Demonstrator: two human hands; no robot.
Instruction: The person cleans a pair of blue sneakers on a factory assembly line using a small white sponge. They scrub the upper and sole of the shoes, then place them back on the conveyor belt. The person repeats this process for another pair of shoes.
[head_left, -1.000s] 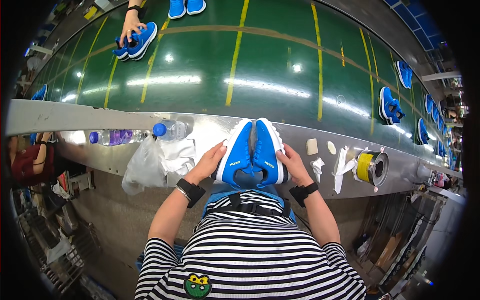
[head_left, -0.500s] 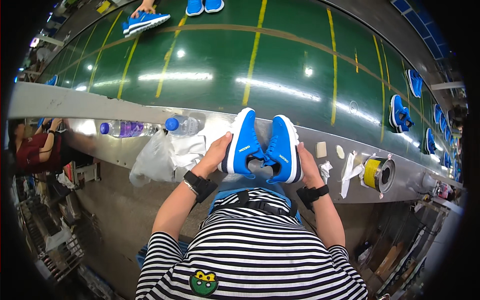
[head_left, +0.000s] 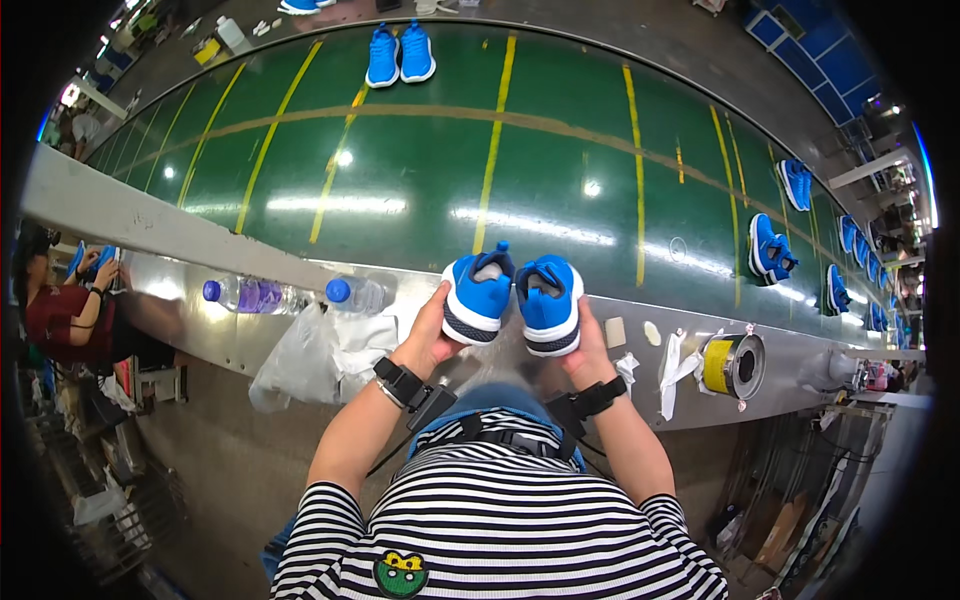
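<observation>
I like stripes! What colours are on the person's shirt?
Black and white stripes on the shirt, with a small green and yellow patch. Best seen in the head view.

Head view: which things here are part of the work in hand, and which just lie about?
In hand:
left hand holding left blue shoe
right hand holding right blue shoe

Lying about:
two water bottles
plastic bag
tape roll
shoes on green belt

Two water bottles (head_left: pixel 300 295), crumpled plastic bag (head_left: pixel 300 360), yellow tape roll (head_left: pixel 733 364) along the metal ledge (head_left: pixel 120 215).

We find open green belt (head_left: pixel 560 190) ahead; bottles (head_left: pixel 300 294) crowd our left, tape roll (head_left: pixel 735 363) our right.
</observation>
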